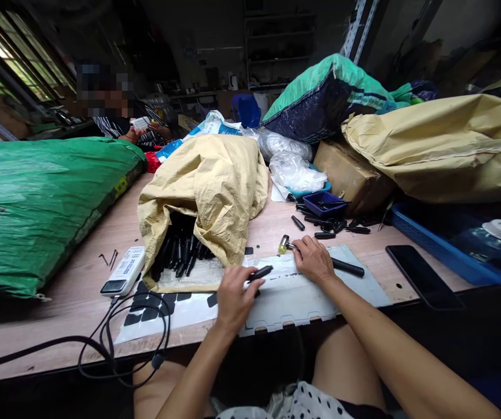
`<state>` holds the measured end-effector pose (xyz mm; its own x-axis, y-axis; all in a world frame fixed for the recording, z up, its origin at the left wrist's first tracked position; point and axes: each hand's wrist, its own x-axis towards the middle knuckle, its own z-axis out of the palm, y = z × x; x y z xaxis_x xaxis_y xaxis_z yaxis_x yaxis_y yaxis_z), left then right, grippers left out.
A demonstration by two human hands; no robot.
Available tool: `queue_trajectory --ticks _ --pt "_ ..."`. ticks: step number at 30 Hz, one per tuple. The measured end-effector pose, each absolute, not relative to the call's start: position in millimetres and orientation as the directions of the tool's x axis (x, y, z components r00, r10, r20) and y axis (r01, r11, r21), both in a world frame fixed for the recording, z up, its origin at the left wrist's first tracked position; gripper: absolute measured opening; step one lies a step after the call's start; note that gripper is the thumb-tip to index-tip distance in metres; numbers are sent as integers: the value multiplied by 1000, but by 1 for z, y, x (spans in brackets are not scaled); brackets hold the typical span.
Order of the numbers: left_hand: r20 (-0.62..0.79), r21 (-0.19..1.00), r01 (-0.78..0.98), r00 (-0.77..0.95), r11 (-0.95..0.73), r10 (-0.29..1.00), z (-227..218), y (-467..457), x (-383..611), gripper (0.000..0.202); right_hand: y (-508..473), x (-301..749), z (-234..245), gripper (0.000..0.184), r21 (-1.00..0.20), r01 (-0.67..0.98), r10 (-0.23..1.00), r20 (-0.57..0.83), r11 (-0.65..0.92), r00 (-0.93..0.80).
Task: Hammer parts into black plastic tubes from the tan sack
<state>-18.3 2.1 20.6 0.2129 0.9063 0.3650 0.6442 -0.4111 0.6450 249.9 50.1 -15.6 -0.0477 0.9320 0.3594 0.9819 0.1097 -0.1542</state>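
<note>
My left hand (236, 294) pinches a short black pen-like cylinder (260, 273) between thumb and fingers, over the edge of a pale flat board (285, 302). My right hand (313, 259) is closed over the neck of a small hammer (348, 267) lying across the board. Its metal head with a yellowish face (284, 244) pokes out to the left of my fingers, and its black handle to the right. Left of my hands, a beige sack (215, 186) lies with its mouth open toward me, and many similar black cylinders (183, 250) show inside.
A white power bank (123, 272) with a looped black cable (167, 326) sits at left. Behind it bulges a green sack (49, 203). Loose black parts (329, 224) surround a small blue tray (325, 203). A phone (422, 276) and blue basket (433, 233) are right. Another person (132, 125) sits beyond.
</note>
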Motion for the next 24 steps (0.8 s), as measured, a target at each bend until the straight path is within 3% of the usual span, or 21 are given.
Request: queue_trajectory --ticks 5,13,15,20,24 --pt "136 636 709 287 -306 948 5 36 19 17 49 250 -16 25 -163 980 936 348 116 -53" --pt "120 657 696 284 -290 951 -5 41 19 17 53 257 -2 26 -199 970 957 280 138 -78" --pt "107 668 688 287 -283 952 -5 42 19 16 51 256 11 27 -265 954 946 321 143 -53" --pt "81 713 653 286 -256 955 -5 44 19 17 23 236 38 28 -610 738 918 395 289 -33" --pt "50 725 655 260 -214 964 -3 44 20 18 -4 217 43 29 -676 657 930 349 334 -113"
